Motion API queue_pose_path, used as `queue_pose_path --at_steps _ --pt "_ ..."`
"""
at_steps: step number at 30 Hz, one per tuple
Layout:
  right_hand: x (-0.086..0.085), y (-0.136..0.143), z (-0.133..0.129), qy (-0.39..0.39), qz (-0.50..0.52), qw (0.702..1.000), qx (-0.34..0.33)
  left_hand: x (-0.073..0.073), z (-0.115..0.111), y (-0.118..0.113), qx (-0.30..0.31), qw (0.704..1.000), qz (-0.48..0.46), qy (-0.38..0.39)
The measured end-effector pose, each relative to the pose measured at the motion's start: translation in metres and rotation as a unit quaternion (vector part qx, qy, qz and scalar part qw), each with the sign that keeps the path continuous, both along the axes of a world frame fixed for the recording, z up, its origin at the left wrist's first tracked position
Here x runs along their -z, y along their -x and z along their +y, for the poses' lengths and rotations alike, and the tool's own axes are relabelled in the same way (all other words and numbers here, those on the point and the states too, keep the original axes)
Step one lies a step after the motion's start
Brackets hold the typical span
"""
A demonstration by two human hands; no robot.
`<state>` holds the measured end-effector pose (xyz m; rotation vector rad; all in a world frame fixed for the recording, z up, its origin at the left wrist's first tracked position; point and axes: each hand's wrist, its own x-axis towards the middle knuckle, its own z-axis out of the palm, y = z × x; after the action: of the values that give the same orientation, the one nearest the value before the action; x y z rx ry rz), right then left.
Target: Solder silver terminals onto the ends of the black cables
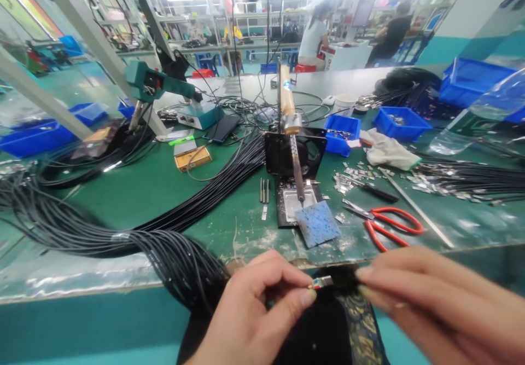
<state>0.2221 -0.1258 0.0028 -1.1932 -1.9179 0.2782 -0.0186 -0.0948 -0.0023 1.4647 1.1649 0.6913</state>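
Observation:
Just below the table's front edge, my left hand (268,305) pinches a small metal-ended cable connector (322,282) between thumb and index finger. Its silver end points right, and red and green show near my fingertips. To its right, a short gap away, is my right hand (443,294), thumb and fingers closed together at the tips. Whether anything small sits between them I cannot make out. Beyond the hands lie a blue sponge (318,224) and a soldering iron (296,162), tip down near the sponge. Red-handled scissors-like cutters (389,224) rest above my right hand.
A thick bundle of black cables (176,233) crosses the left side and hangs over the table edge. A black fan (301,154) stands behind the iron. Loose metal connector shells (353,178), a white glove (389,151) and blue bins (342,134) lie right. Co-workers sit far back.

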Motion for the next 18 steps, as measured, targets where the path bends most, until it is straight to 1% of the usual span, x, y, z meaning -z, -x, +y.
queue_pose_path --at_steps 2,3,6,8,11,13,14,15,16,18 --pt "0.0 0.019 -0.003 0.023 -0.001 0.998 -0.051 -0.001 0.0 -0.001 -0.004 1.0 -0.003 0.005" --pt "0.002 0.026 -0.002 0.043 0.009 0.998 -0.054 -0.001 -0.001 -0.002 -0.008 1.0 -0.012 0.014" --pt "0.011 0.038 0.002 0.129 0.087 0.987 -0.03 -0.002 -0.004 -0.001 -0.018 0.995 -0.072 0.063" --pt "0.021 0.044 0.003 0.195 0.162 0.967 -0.025 -0.001 -0.006 0.0 -0.026 0.987 -0.123 0.098" --pt "0.036 0.055 0.001 0.276 0.286 0.917 -0.022 0.002 -0.008 -0.001 -0.05 0.972 -0.183 0.136" --pt "0.043 0.062 -0.001 0.308 0.34 0.888 -0.019 0.003 -0.008 -0.002 -0.057 0.965 -0.207 0.153" --pt "0.046 0.065 -0.003 0.317 0.35 0.881 -0.016 0.003 -0.008 -0.002 -0.059 0.963 -0.212 0.158" --pt "0.047 0.067 -0.004 0.318 0.35 0.881 -0.013 0.003 -0.008 -0.002 -0.056 0.962 -0.214 0.162" --pt "0.047 0.068 -0.005 0.309 0.341 0.888 -0.009 0.003 -0.008 -0.002 -0.054 0.962 -0.211 0.165" --pt "0.045 0.065 -0.006 0.265 0.302 0.916 -0.005 0.003 -0.009 -0.001 -0.049 0.964 -0.196 0.171"
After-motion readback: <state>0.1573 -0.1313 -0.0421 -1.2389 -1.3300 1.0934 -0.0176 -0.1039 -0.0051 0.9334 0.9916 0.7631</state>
